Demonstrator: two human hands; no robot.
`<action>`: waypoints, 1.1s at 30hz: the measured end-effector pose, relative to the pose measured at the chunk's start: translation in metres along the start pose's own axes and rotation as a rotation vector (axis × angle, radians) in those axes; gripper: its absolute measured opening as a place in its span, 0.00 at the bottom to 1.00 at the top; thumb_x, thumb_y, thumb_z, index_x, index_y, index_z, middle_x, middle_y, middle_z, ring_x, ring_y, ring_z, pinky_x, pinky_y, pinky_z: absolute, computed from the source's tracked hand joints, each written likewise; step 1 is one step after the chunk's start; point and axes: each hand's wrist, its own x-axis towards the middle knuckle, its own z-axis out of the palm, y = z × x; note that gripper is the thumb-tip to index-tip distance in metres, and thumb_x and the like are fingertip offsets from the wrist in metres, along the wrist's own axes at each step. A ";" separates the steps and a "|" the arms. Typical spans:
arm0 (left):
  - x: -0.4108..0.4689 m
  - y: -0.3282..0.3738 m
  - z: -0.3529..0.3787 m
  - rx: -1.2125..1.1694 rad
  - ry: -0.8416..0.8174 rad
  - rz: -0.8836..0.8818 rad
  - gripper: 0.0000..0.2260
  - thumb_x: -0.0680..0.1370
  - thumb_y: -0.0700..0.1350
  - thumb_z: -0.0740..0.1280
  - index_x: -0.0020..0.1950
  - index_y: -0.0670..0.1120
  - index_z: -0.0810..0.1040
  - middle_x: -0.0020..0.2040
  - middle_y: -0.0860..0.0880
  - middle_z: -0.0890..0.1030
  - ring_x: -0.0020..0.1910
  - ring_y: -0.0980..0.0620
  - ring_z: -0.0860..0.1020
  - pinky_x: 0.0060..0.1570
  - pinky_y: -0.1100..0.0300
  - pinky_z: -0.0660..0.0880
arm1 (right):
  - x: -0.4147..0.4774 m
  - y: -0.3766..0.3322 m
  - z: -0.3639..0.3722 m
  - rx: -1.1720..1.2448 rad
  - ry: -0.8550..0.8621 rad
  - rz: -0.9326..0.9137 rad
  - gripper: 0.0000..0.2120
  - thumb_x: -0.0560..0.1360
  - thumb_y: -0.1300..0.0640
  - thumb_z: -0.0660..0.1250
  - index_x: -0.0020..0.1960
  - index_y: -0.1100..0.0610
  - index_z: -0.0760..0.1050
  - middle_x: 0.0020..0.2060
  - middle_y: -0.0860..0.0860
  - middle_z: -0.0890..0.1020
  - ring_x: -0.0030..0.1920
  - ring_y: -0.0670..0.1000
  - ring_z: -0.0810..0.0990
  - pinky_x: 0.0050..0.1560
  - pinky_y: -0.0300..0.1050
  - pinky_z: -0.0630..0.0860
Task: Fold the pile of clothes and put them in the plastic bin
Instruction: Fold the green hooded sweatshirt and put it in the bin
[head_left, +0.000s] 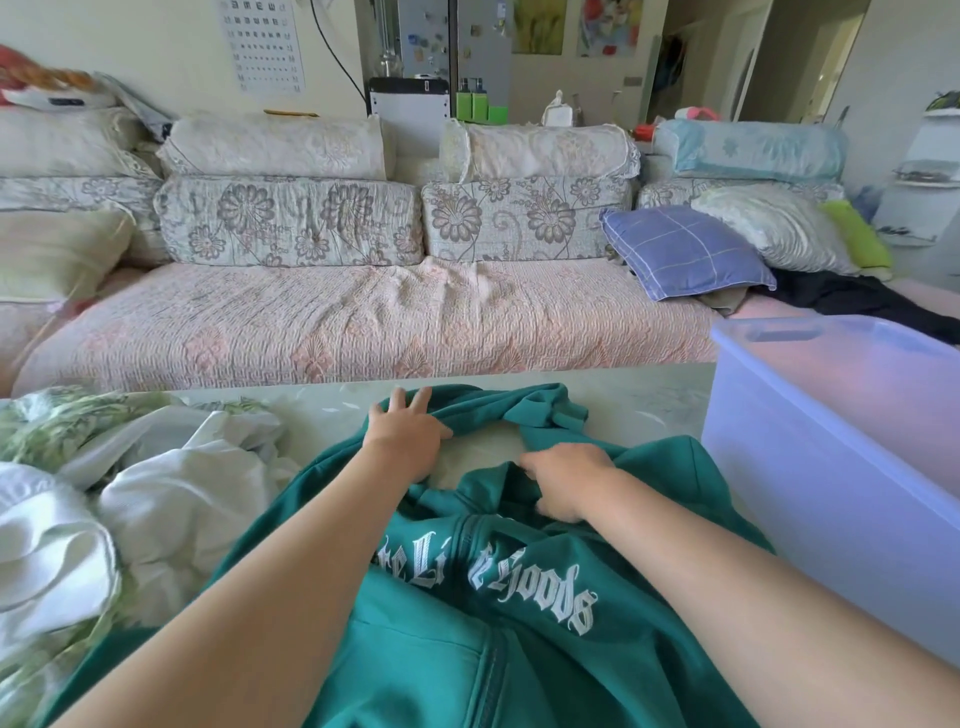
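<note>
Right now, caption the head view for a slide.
A green hoodie, left hand pressing, right hand gripping, beside the plastic bin.

A home living room: floral sofa (363, 322), cushions, fridge (452, 41) behind.

A single wide-angle camera, worn on the person's head, gives the only view. It faces forward and tilts down, close over the table (322, 410). The left arm (234, 597) and right arm (753, 597) enter from the bottom corners, and the green hoodie (467, 649) lies very near in the lower middle. The sofa (363, 312) crosses mid-frame farther off, and the back wall (156, 52) runs along the top.
</note>
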 end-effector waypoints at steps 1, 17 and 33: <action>0.007 -0.001 0.004 -0.001 -0.078 -0.012 0.30 0.79 0.37 0.58 0.76 0.62 0.62 0.80 0.45 0.49 0.76 0.38 0.53 0.71 0.41 0.62 | 0.005 -0.001 -0.002 0.022 0.008 -0.003 0.13 0.75 0.56 0.65 0.60 0.51 0.74 0.54 0.53 0.79 0.57 0.59 0.78 0.46 0.48 0.74; -0.024 -0.134 -0.010 0.123 -0.378 -0.809 0.15 0.76 0.46 0.60 0.60 0.46 0.79 0.54 0.47 0.78 0.51 0.47 0.78 0.43 0.58 0.74 | 0.067 -0.024 -0.041 0.785 0.418 0.065 0.15 0.78 0.63 0.56 0.61 0.50 0.69 0.48 0.51 0.79 0.47 0.55 0.78 0.43 0.50 0.75; 0.038 0.030 0.011 -0.257 -0.114 0.144 0.22 0.77 0.36 0.60 0.70 0.51 0.74 0.63 0.45 0.78 0.60 0.44 0.77 0.58 0.52 0.76 | 0.026 0.079 0.014 0.076 0.313 0.110 0.36 0.77 0.65 0.59 0.78 0.38 0.56 0.58 0.52 0.74 0.60 0.58 0.76 0.54 0.50 0.72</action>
